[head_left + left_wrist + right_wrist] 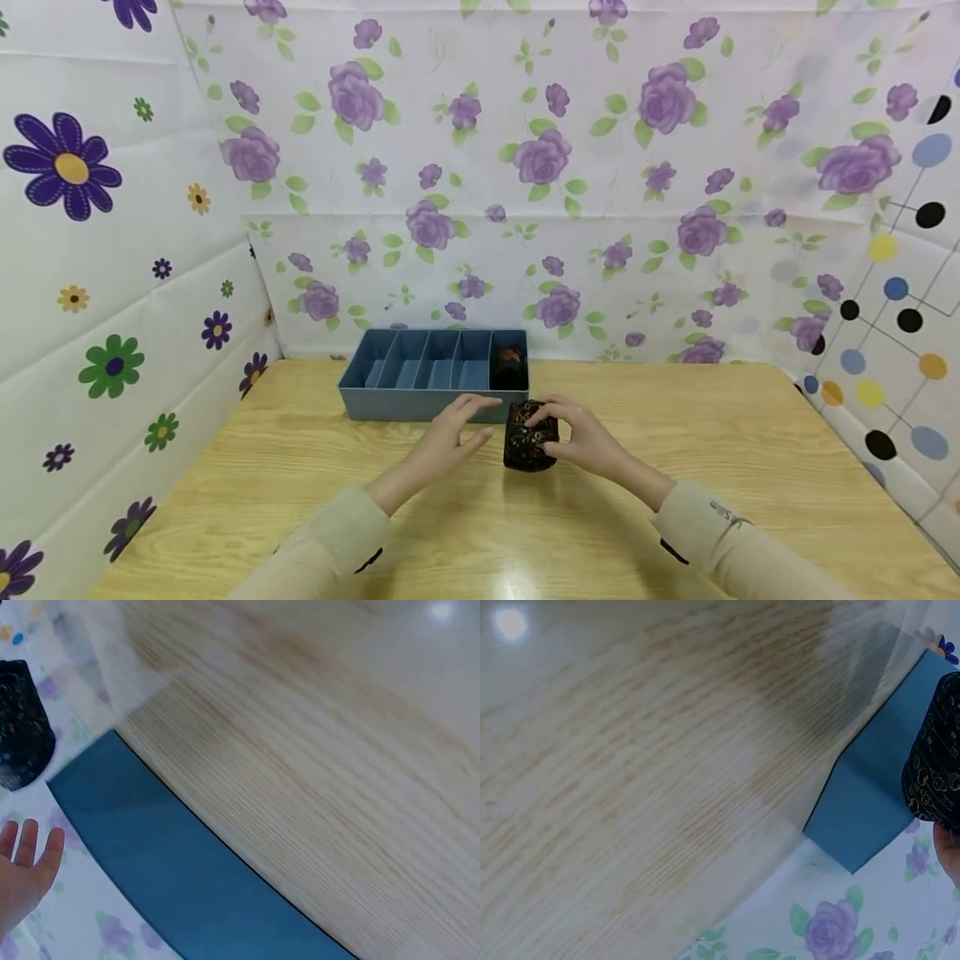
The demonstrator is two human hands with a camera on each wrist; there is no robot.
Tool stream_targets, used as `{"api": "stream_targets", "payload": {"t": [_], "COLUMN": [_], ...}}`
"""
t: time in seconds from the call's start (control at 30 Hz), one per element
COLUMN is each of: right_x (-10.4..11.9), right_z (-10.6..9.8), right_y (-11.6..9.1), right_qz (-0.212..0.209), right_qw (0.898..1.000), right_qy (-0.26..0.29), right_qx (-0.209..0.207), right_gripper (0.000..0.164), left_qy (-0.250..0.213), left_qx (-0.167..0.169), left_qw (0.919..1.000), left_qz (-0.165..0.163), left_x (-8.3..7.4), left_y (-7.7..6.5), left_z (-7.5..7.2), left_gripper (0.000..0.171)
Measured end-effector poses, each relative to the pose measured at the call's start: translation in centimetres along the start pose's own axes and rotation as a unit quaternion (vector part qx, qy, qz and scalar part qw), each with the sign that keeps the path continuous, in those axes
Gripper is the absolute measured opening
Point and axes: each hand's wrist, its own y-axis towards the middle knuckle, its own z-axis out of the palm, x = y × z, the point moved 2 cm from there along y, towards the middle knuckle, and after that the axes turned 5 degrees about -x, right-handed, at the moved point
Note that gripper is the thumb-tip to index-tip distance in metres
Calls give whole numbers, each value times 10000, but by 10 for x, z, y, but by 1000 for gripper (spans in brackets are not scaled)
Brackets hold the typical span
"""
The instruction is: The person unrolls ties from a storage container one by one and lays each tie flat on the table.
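Observation:
Above the table, my right hand (585, 437) holds a black roll (522, 454) with a small gold and light print, thumb on its near side and fingers over its top. It looks like rolled-up cloth; in the right wrist view the roll (932, 769) stands out at the right edge, with part of the hand (949, 855) below. My left hand (444, 442) reaches toward the roll from the left with fingers extended and holds nothing. In the left wrist view its fingers (26, 847) are spread apart below the dark roll (22, 727).
Behind the hands, a blue-grey box (405, 407) with several side-by-side compartments stands at the table's back edge. A black item with a reddish mark (508, 367) lies in its rightmost compartment. Floral cloth (480, 283) hangs behind the wooden table (720, 467).

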Motion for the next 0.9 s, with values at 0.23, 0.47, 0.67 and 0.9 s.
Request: {"api": "stream_targets", "payload": {"t": [0.23,0.47,0.67,0.9], "right_x": [0,-3,-7,-10], "right_z": [2,2,8,13], "right_y": [-6,-13,-16,-19], "right_qz": [30,170,114,162], "right_qw": [9998,9993,9990,9989], "right_qy": [36,38,52,-2], "right_qx": [208,326,435,444], "right_gripper": [31,30,31,35], "left_qy": [-120,97,130,42], "left_qx": [395,767,1007,1006], "left_qw": [9991,9970,9948,9948], "left_qz": [40,70,-79,-156], "left_x": [-14,-19,-18,-16], "left_y": [-2,-2,-3,-3], "left_z": [10,21,31,39], "left_gripper": [37,35,34,30]}}
